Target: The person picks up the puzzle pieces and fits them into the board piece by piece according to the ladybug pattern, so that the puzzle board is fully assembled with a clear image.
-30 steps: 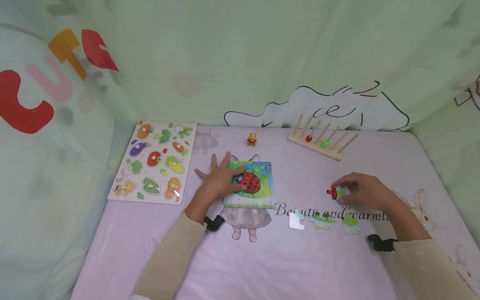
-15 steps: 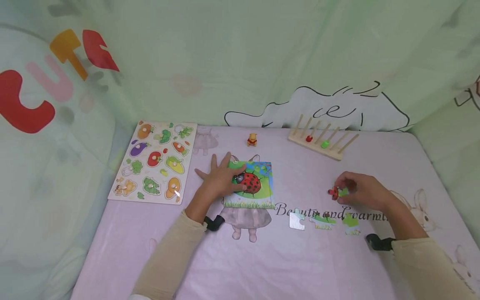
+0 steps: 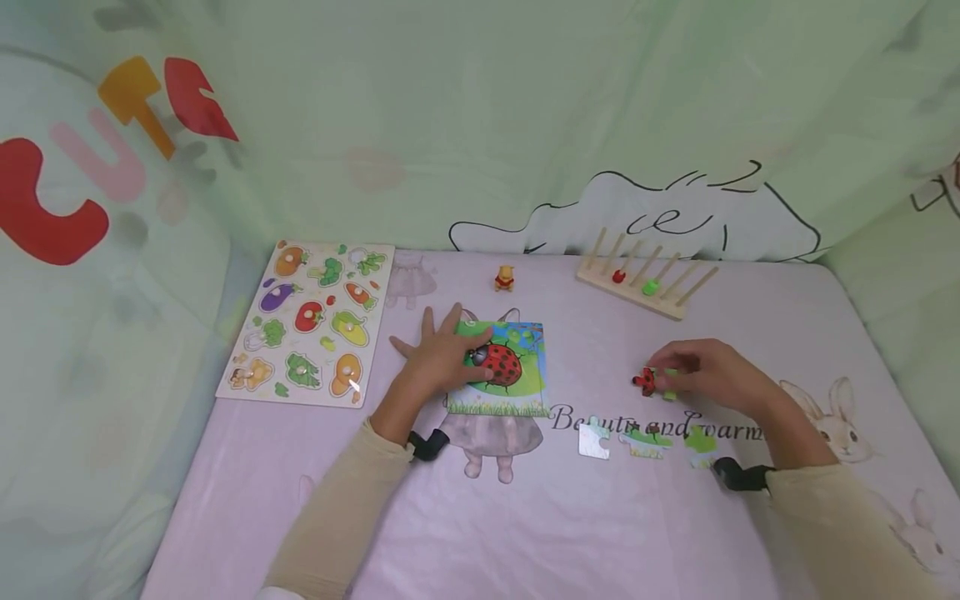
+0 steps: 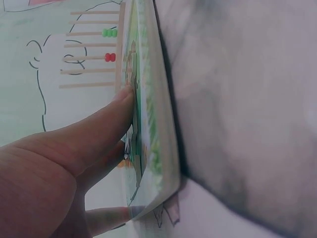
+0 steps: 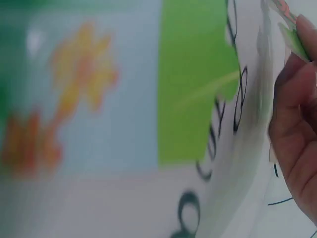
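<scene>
In the head view my left hand (image 3: 437, 358) rests on a square ladybug jigsaw puzzle (image 3: 525, 398), fingers spread, with thumb and forefinger on the picture. The left wrist view shows the thumb (image 4: 99, 121) lying straight against the puzzle's face. Off to the right, my right hand (image 3: 708, 377) pinches a red and green puzzle piece (image 3: 645, 381) above the cloth. Three loose puzzle pieces lie in a row below it: a pale shiny one (image 3: 593, 442), a green one with dark marks (image 3: 647, 443) and a green one (image 3: 702, 447). One piece (image 5: 198, 99) looms blurred in the right wrist view.
A vegetable peg board (image 3: 300, 333) lies at the left. Toward the back stand a small bear figure (image 3: 505, 278) and a wooden peg rack (image 3: 630, 292) with red and green beads. Printed pale cloth (image 3: 525, 533) covers the table; a curtain (image 3: 420, 108) hangs behind.
My right hand has moved a little left, carrying the red and green puzzle piece. The left hand keeps its place on the puzzle.
</scene>
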A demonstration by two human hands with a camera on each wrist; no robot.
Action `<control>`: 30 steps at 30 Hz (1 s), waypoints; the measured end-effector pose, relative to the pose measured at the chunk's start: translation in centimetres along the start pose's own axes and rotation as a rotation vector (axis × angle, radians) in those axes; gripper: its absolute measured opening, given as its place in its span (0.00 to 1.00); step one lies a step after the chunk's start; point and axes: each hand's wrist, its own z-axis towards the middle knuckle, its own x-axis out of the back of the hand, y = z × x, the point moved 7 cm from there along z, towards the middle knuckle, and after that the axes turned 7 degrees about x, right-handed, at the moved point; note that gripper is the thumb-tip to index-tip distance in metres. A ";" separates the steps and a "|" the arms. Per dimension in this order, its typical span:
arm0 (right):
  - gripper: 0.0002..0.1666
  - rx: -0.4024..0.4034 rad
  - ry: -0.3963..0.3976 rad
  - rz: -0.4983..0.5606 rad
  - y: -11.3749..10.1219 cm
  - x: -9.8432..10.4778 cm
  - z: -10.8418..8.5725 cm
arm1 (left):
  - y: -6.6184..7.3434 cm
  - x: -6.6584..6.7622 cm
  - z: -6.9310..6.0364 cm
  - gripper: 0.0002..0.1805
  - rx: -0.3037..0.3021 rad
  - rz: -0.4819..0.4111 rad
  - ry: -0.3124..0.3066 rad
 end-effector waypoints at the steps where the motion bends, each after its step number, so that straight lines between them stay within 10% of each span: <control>1: 0.17 -0.005 -0.014 0.039 -0.2 -0.1 0.1 | 0.0 0.0 0.0 0.40 -0.001 0.000 0.000; 30: 0.16 0.045 -0.134 0.271 -5.5 -4.3 4.5 | -0.2 -0.4 0.4 0.40 -0.001 0.012 -0.015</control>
